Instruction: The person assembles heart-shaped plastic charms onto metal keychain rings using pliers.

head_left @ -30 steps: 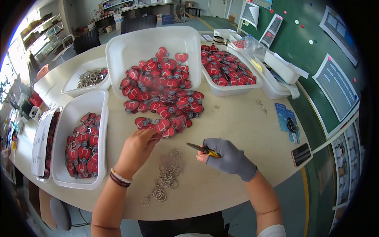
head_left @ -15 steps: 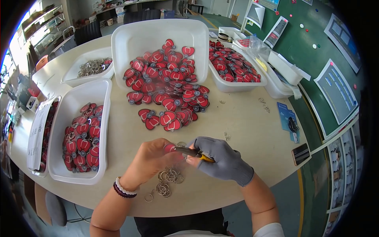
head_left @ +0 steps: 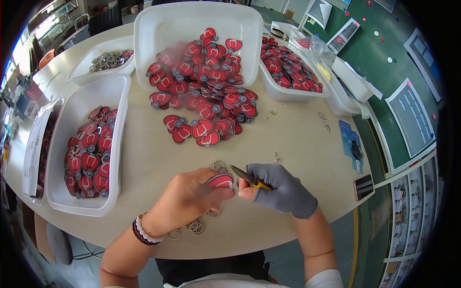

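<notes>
My left hand [head_left: 185,199], bare and slightly blurred, pinches a red heart-shaped charm [head_left: 221,181] with a pale outline and dark rim. Facing it is my right hand [head_left: 283,189] in a grey glove with bare fingertips, closed around pliers [head_left: 247,177] with dark jaws and yellow handles. The jaws point up and left, just above and right of the charm, apart from it. My right fingertips come close to the charm's right end; whether they hold a small part there I cannot tell. Metal split rings [head_left: 195,225] lie under and behind my left hand, partly hidden.
A heap of red charms [head_left: 206,103] spills from a tipped white tub [head_left: 197,19]. White bins stand left [head_left: 115,144] and right [head_left: 293,95] with more charms. Another bin [head_left: 77,74] holds metal rings. Tiny metal parts [head_left: 277,157], a blue card [head_left: 346,139] and a phone [head_left: 363,187] lie rightward.
The plier jaws have come away from the charm and now point up beside it. More of the charm shows in my left hand. The whole view has shifted, with the table higher in it.
</notes>
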### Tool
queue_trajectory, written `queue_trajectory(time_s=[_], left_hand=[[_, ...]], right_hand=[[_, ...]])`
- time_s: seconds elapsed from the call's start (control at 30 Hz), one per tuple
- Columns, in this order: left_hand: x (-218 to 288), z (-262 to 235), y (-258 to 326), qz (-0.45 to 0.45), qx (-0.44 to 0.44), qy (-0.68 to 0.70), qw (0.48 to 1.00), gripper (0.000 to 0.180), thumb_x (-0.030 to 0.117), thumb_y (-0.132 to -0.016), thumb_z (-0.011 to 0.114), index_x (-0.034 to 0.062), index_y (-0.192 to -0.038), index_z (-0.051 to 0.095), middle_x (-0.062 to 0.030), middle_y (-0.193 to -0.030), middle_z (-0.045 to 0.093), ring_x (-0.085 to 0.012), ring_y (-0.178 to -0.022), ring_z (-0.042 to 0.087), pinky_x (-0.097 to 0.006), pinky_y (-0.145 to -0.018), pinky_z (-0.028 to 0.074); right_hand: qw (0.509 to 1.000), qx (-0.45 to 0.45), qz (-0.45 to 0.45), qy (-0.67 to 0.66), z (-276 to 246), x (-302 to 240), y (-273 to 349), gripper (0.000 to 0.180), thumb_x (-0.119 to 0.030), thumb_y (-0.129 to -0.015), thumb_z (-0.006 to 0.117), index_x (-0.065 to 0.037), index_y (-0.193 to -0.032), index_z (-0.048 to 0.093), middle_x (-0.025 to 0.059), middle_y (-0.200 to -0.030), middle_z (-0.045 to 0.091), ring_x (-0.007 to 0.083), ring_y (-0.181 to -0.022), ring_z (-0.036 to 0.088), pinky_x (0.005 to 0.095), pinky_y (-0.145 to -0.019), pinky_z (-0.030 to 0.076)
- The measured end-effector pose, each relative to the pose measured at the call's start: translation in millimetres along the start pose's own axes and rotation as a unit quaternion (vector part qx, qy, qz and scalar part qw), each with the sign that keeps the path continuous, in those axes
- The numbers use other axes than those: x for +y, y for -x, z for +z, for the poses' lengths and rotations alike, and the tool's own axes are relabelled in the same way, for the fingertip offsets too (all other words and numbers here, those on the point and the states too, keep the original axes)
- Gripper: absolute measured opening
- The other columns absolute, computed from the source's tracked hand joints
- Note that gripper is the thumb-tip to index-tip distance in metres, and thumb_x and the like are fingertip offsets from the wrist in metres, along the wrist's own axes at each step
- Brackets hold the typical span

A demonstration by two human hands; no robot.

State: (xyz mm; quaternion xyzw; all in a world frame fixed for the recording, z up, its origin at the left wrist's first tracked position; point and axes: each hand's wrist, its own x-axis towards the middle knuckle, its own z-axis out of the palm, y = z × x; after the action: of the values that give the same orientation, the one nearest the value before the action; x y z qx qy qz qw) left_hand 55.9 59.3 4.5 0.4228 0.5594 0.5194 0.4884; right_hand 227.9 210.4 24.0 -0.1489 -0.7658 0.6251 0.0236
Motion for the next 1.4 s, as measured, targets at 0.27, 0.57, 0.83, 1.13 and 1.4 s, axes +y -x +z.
queue_trajectory(time_s=[0.27, 0.57, 0.83, 1.13, 1.4], left_hand=[[4, 0, 2, -0.014, -0.046, -0.001, 0.999, 0.014, -0.004, -0.088, 0.066, -0.0060, -0.102, 0.064, -0.0074, -0.094, 0.067, -0.0123, -0.080, 0.066, -0.026, -0.069, 0.057], [-18, 10, -5, 0.237, 0.140, -0.264, 0.924, 0.021, -0.001, -0.082, 0.066, -0.0004, -0.104, 0.065, -0.0150, -0.090, 0.065, -0.0288, -0.073, 0.064, -0.034, -0.065, 0.053], [-8, -18, -9, 0.175, 0.231, -0.098, 0.952, 0.015, 0.008, -0.096, 0.060, -0.0036, -0.104, 0.062, -0.0059, -0.085, 0.067, -0.0088, -0.073, 0.059, -0.025, -0.069, 0.049], [-15, -22, -11, 0.151, 0.209, -0.098, 0.961, 0.020, 0.015, -0.099, 0.057, -0.0031, -0.106, 0.059, -0.0059, -0.090, 0.066, -0.0129, -0.077, 0.068, -0.025, -0.066, 0.053], [-18, 0, -10, 0.101, 0.113, -0.177, 0.972, 0.009, 0.008, -0.088, 0.065, -0.0013, -0.088, 0.063, -0.0141, -0.073, 0.062, -0.0242, -0.064, 0.064, -0.035, -0.058, 0.048]], right_hand=[[1.000, 0.012, 0.004, -0.014, 1, 1, 2, 0.016, -0.016, -0.092, 0.064, -0.001, -0.095, 0.061, -0.0024, -0.079, 0.055, 0.0035, -0.073, 0.045, 0.0224, -0.065, 0.040], [0.982, 0.185, -0.030, -0.027, 41, 9, -14, 0.020, -0.020, -0.093, 0.065, -0.001, -0.093, 0.058, 0.0025, -0.078, 0.059, 0.0072, -0.070, 0.051, 0.0250, -0.065, 0.043], [0.894, 0.125, -0.196, 0.382, 29, 33, -19, 0.024, -0.018, -0.084, 0.071, -0.004, -0.100, 0.060, 0.0070, -0.079, 0.060, 0.0211, -0.070, 0.059, 0.0331, -0.065, 0.046], [0.869, 0.104, -0.183, 0.448, 33, 31, -21, 0.021, -0.019, -0.084, 0.070, -0.005, -0.096, 0.059, 0.0083, -0.081, 0.057, 0.0228, -0.071, 0.058, 0.0371, -0.065, 0.046], [0.986, 0.166, -0.027, 0.003, 15, 6, -3, 0.012, -0.013, -0.093, 0.062, -0.002, -0.096, 0.059, -0.0002, -0.079, 0.057, 0.0057, -0.072, 0.050, 0.0239, -0.067, 0.043]])
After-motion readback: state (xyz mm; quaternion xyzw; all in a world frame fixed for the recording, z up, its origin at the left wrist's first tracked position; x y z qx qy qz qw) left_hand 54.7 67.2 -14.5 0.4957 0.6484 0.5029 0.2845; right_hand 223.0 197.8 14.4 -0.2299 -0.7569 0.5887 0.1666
